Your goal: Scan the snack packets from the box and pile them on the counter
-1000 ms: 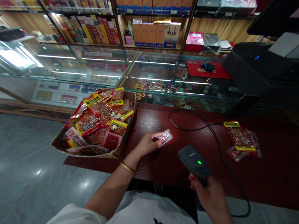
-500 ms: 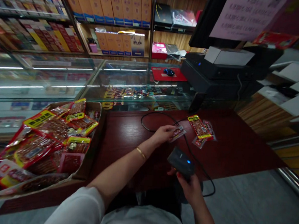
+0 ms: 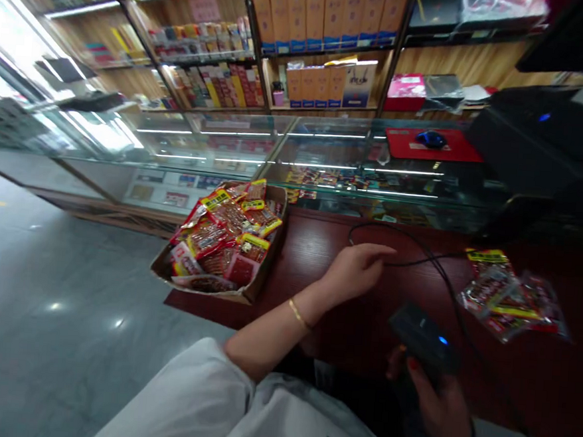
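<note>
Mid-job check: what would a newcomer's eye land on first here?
Probably the open cardboard box heaped with red-and-yellow packets, at the left end of the dark red table. Next, perhaps, the scanner with its blue light, in the right hand at lower right, then the smaller pile of packets on the table's right side.

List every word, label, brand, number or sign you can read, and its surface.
None reads reliably.
Black plastic handheld scanner: pale mark, too small.
Yellow-and-red plastic packets: dark characters, blurred.
White fabric shirt: black print, cut off.
Pale blue-bottomed cardboard carton: dark characters, blurred.
Pink rectangular sign: blurred.
Tall orange cardboard cartons: too small.
</note>
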